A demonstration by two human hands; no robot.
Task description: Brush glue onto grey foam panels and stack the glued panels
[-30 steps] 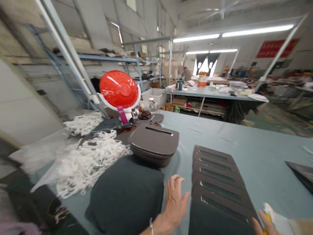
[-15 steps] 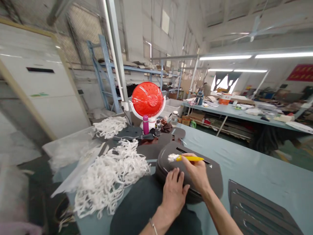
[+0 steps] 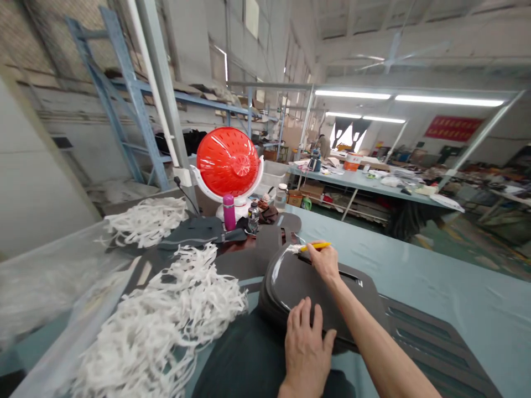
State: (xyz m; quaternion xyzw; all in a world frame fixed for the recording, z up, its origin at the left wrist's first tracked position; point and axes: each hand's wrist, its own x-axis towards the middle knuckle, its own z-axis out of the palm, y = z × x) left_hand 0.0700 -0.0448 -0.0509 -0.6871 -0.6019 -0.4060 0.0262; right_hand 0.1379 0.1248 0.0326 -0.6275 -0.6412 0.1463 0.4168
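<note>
My right hand (image 3: 324, 262) grips a brush (image 3: 316, 245) with a yellow handle and whitish bristles. Its bristles meet the far left edge of the top dark grey panel (image 3: 307, 287), which lies on a stack of similar rounded pieces. A wet, shiny line follows that panel's curved left edge, and a narrow slot runs along its far side. On the near edge of the panel rests my left hand (image 3: 307, 342), flat with fingers spread. Dark cloth (image 3: 236, 359) lies below the stack, close to my left hand.
A heap of white strips (image 3: 166, 315) covers the table's left part, with a smaller pile (image 3: 147, 221) behind. A red heater (image 3: 228, 163), a magenta bottle (image 3: 228, 213) and a dark small bottle (image 3: 253, 217) stand at the back. Slotted grey panels (image 3: 435, 337) lie at right.
My right hand has carried the brush from above the panel to its far left edge. A glossy wet line now shows along the left edge. The camera view has turned right.
</note>
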